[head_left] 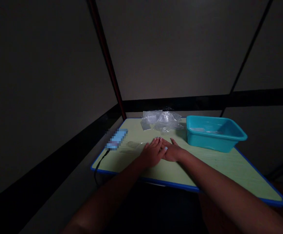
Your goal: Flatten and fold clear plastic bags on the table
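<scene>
My left hand [152, 153] lies flat near the middle of the table, its fingers stretched out and overlapping the fingers of my right hand [172, 152]. Palm down, my right hand is also flat, with its thumb apart. A clear, thin plastic piece [134, 145], perhaps a bag, lies on the tabletop and reaches toward my left hand. What is under the two palms is hidden. Beyond my hands rests a loose pile of clear plastic bags [162, 120].
A teal plastic basin [209, 140] stands at the right with pale, flat items inside. At the left edge is a blurred, phone-like device [117, 139] with a dark cord [100, 162]. The light green table [219, 165] has a blue rim; walls stand behind and left.
</scene>
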### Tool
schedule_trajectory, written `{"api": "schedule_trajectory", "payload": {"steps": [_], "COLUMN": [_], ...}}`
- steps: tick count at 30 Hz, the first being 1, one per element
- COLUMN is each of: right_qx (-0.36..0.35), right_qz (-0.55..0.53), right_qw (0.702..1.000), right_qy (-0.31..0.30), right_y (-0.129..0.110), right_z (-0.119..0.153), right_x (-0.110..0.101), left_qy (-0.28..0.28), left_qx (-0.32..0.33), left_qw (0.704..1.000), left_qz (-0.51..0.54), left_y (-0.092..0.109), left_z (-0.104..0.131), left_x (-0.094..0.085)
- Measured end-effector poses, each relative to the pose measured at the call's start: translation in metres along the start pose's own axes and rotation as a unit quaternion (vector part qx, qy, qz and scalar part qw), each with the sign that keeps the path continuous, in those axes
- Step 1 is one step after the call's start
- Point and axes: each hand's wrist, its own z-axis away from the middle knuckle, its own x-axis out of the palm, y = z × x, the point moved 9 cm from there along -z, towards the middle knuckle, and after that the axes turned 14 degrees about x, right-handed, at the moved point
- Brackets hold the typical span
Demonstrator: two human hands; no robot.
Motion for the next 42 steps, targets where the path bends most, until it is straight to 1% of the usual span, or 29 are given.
{"api": "schedule_trajectory", "payload": {"steps": [2, 5, 8, 11, 19, 21, 23, 25, 26, 28, 29, 30, 33, 35, 36, 38, 42], "right_qx": [-0.008, -0.004, 0.008, 0.008, 0.013, 0.014, 0.015, 0.015, 0.013, 0.009, 0.008, 0.006, 0.003, 0.002, 0.003, 0.002, 0.006], "right_qz": [0.003, -0.004, -0.011, -0.012, -0.019, -0.019, -0.017, -0.016, -0.017, -0.017, -0.017, -0.016, -0.005, -0.001, -0.001, -0.003, -0.007], "right_qw": [1.0, 1.0, 1.0, 1.0, 1.0, 1.0, 1.0, 1.0, 1.0, 1.0, 1.0, 1.0, 1.0, 1.0, 1.0, 1.0, 1.0], "right_qy": [-0.001, -0.003, -0.006, -0.009, -0.004, -0.003, -0.006, -0.009, -0.011, -0.013, -0.013, -0.011, -0.005, -0.002, -0.001, -0.001, -0.009], "right_y": [0.0, 0.0, 0.001, 0.0, 0.002, 0.002, 0.002, 0.002, 0.002, 0.002, 0.002, 0.002, 0.004, 0.005, 0.005, 0.005, 0.004], "right_z": [0.0, 0.001, 0.002, 0.003, 0.004, 0.005, 0.005, 0.006, 0.006, 0.006, 0.005, 0.005, 0.003, 0.002, 0.002, 0.002, 0.003], "right_x": [0.0, -0.001, -0.002, -0.003, -0.004, -0.005, -0.005, -0.005, -0.005, -0.005, -0.004, -0.004, -0.002, -0.001, -0.001, -0.001, -0.002], "left_qy": [0.002, 0.008, 0.021, 0.014, -0.018, -0.02, -0.019, -0.007, 0.005, 0.036, 0.049, 0.055, 0.03, 0.006, -0.004, -0.018, -0.011], "left_qx": [-0.014, -0.027, -0.04, -0.062, -0.142, -0.155, -0.167, -0.187, -0.195, -0.183, -0.158, -0.12, -0.027, -0.004, -0.002, -0.01, -0.04], "left_qw": [0.999, 0.999, 0.998, 0.994, 0.988, 0.986, 0.985, 0.981, 0.978, 0.977, 0.98, 0.986, 0.998, 1.0, 1.0, 1.0, 0.999], "left_qz": [0.03, 0.02, -0.045, -0.087, -0.058, -0.05, -0.049, -0.06, -0.072, -0.1, -0.109, -0.105, -0.05, -0.013, 0.001, 0.01, -0.032], "left_y": [-0.002, -0.013, -0.028, -0.044, -0.097, -0.105, -0.11, -0.109, -0.106, -0.089, -0.077, -0.061, -0.021, -0.008, -0.006, -0.01, -0.036], "left_z": [-0.01, -0.01, 0.002, 0.015, 0.038, 0.041, 0.044, 0.046, 0.047, 0.043, 0.039, 0.033, 0.014, 0.005, 0.002, 0.001, 0.012], "left_x": [0.005, 0.009, 0.006, 0.003, -0.006, -0.008, -0.01, -0.013, -0.017, -0.024, -0.027, -0.026, -0.014, -0.005, -0.002, 0.002, -0.001]}}
